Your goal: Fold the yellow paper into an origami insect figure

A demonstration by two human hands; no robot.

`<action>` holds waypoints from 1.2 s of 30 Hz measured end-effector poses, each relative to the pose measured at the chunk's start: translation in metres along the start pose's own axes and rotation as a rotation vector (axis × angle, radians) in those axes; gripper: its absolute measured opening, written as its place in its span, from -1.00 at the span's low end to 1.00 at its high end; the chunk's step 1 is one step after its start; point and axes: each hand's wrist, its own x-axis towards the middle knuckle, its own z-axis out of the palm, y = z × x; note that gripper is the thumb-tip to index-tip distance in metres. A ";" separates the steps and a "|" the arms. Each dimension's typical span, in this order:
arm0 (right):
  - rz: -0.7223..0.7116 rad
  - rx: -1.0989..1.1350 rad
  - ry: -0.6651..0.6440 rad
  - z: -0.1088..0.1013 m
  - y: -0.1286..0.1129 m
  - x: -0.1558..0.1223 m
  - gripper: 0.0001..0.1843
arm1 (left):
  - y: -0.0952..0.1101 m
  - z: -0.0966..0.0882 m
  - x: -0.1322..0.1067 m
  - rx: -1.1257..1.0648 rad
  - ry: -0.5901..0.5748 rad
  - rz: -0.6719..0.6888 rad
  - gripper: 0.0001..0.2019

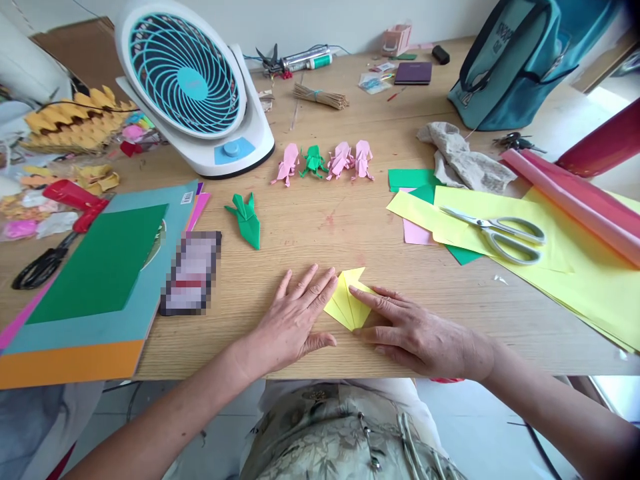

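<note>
Pressing a small fold flat, by all appearances: a crease-setting step.
Item: folded paper (345, 305), yellow, lying flat on the desk (305, 230) close to its near edge, between the hands. Creases fan out from a corner pointing toward the person; opposite, a slanted flap points away and slightly right. Long axis: seemingly near to far, though fingers cover part of the outline, so not certain.
Left hand (295, 319): open, palm down, fingertips at the paper's left edge. Right hand (420, 333): loosely open, one finger extended onto the paper, the others partly bent, gripping nothing visibly.
Next move: likely calls for steadying with the left while the right runs along the crease, edges kept aligned.
Beyond: green fold (249, 228), frogs (341, 160); scissors (483, 224) on sheets (595, 287), right.
</note>
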 end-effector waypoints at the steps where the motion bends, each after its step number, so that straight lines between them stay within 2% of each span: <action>1: -0.001 0.001 0.001 0.000 0.000 0.000 -0.65 | 0.000 0.000 -0.001 -0.004 -0.007 0.000 -0.07; 6: 0.016 0.006 0.000 0.000 0.001 0.000 -0.65 | -0.008 -0.006 -0.002 -0.078 -0.039 0.023 -0.13; 8: 0.010 0.012 -0.009 0.000 0.001 0.000 -0.66 | -0.012 -0.010 0.004 -0.141 -0.013 0.035 -0.25; 12: 0.021 0.006 -0.013 -0.001 -0.001 0.000 -0.66 | -0.011 -0.021 0.032 -0.301 0.178 -0.119 -0.67; 15: 0.023 0.000 -0.004 -0.002 -0.003 0.001 -0.66 | -0.002 -0.027 0.058 -0.424 0.166 -0.274 -0.86; 17: 0.011 -0.005 0.008 -0.002 -0.003 0.001 -0.67 | 0.001 -0.031 0.070 -0.447 0.120 -0.304 -0.95; 20: -0.002 -0.025 0.031 0.000 -0.002 0.002 -0.67 | -0.003 -0.032 0.079 -0.552 0.061 -0.338 -0.91; 24: -0.027 -0.081 0.049 0.003 -0.003 -0.002 -0.71 | -0.019 -0.026 0.083 -0.910 -0.002 -0.314 -0.84; 27: 0.001 -0.064 0.177 0.000 -0.005 -0.004 -0.76 | -0.028 -0.021 0.083 -1.104 0.097 -0.252 -0.75; 29: 0.156 0.030 0.362 -0.007 -0.003 0.002 -0.74 | -0.031 -0.022 0.081 -1.170 0.172 -0.200 -0.71; 31: 0.391 0.184 0.586 -0.017 0.004 0.016 -0.72 | -0.033 -0.025 0.078 -1.205 0.206 -0.142 -0.70; 32: 0.489 0.295 0.635 -0.021 0.009 0.025 -0.70 | -0.033 -0.027 0.076 -1.215 0.211 -0.110 -0.69; 34: 0.599 0.642 0.518 -0.029 0.020 0.047 -0.60 | -0.032 -0.031 0.073 -1.236 0.217 -0.050 -0.66; 36: 0.615 0.905 0.371 -0.031 0.029 0.066 -0.59 | -0.032 -0.034 0.071 -1.259 0.237 -0.030 -0.65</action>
